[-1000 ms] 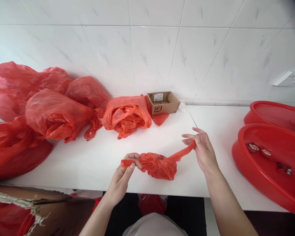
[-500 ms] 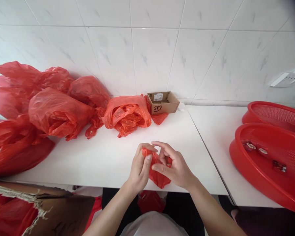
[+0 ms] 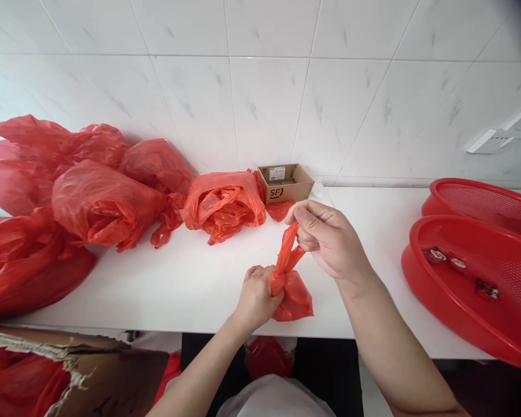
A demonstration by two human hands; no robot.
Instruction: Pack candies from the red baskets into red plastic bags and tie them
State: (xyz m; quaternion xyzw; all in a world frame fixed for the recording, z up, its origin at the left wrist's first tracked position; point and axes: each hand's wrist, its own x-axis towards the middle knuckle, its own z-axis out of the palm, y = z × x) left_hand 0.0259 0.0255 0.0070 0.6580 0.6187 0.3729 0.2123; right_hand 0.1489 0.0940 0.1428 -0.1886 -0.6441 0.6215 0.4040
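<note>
A small red plastic bag (image 3: 296, 295) is gripped in both hands above the front part of the white table. My left hand (image 3: 258, 295) is closed around its gathered neck. Higher up and to the right, my right hand (image 3: 325, 234) pinches the bag's top, drawing it into twisted strands that stretch between the hands. The bag's lower part hangs loose to the right of my left fingers. What is inside it, if anything, cannot be made out.
Several red plastic bags (image 3: 104, 197) are heaped at the left, with another bundle (image 3: 226, 202) beside a small cardboard box (image 3: 289, 188). Two red baskets (image 3: 421, 278) stand at the right, the nearer holding a few small packets (image 3: 458, 263). A torn carton (image 3: 113, 370) is at lower left.
My right hand has closed on the bag's top and pulled it up and away. My left hand now grips the neck lower down, and the bag is stretched between them.
</note>
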